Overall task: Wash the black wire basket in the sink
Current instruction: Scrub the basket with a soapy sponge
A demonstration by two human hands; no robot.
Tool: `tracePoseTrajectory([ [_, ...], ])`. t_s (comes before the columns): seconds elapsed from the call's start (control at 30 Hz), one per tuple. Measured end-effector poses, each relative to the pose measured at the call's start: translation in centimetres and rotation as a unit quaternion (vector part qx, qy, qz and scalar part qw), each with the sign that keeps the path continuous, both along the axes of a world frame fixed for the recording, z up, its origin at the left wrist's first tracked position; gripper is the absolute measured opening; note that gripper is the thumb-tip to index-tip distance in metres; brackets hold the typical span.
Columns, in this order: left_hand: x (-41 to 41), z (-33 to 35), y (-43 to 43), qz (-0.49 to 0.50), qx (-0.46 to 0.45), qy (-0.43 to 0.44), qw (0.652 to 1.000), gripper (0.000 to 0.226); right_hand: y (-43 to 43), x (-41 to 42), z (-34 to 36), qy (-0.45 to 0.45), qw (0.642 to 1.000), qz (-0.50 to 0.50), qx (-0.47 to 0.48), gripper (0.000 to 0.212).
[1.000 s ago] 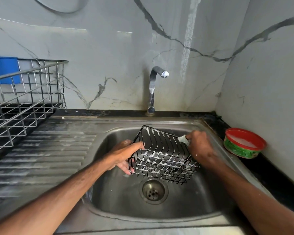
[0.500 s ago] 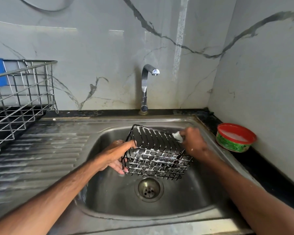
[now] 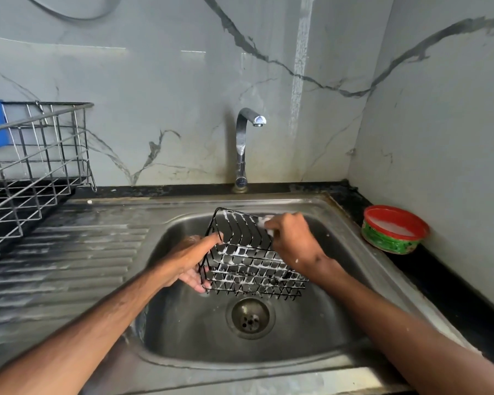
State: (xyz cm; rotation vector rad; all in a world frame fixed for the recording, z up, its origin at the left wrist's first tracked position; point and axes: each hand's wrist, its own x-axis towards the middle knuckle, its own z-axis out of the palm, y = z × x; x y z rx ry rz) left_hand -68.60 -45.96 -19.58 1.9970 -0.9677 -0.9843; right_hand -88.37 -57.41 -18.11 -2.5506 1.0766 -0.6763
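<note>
The black wire basket, streaked with white soap foam, hangs tilted over the steel sink, above the drain. My left hand grips its left side, thumb on the upper rim and fingers underneath. My right hand pinches a small white scrubbing pad and presses it on the basket's far upper rim. The tap stands behind the sink with no water coming out.
A silver wire dish rack stands on the ribbed drainboard at the left, with a blue item behind it. A red-rimmed green tub of white soap sits on the black counter at the right, near the corner wall.
My right hand with the pad has slid left along the basket's upper rim. The basket stays held by my left hand. The view has shifted slightly.
</note>
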Motion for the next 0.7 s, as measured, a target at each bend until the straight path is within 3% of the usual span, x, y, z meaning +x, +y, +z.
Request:
tracePoseTrajectory([
  [0.23,-0.1,-0.2,-0.1,-0.003,-0.007,-0.008,1.000,0.098,3.3,1.6,0.2,-0.070,0.979,0.182,-0.060,0.051],
  [0.37,-0.2,-0.1,0.0,-0.003,-0.008,-0.009,1.000,0.094,3.0,1.2,0.1,-0.070,0.982,0.172,-0.044,0.049],
  [0.5,-0.1,-0.2,0.0,-0.004,-0.003,-0.005,1.000,0.089,2.9,1.1,-0.3,-0.030,0.987,0.152,-0.044,0.025],
  [0.7,-0.4,0.3,0.2,0.008,0.005,0.003,1.000,0.086,3.4,0.6,-0.1,-0.012,0.973,0.221,-0.065,0.035],
])
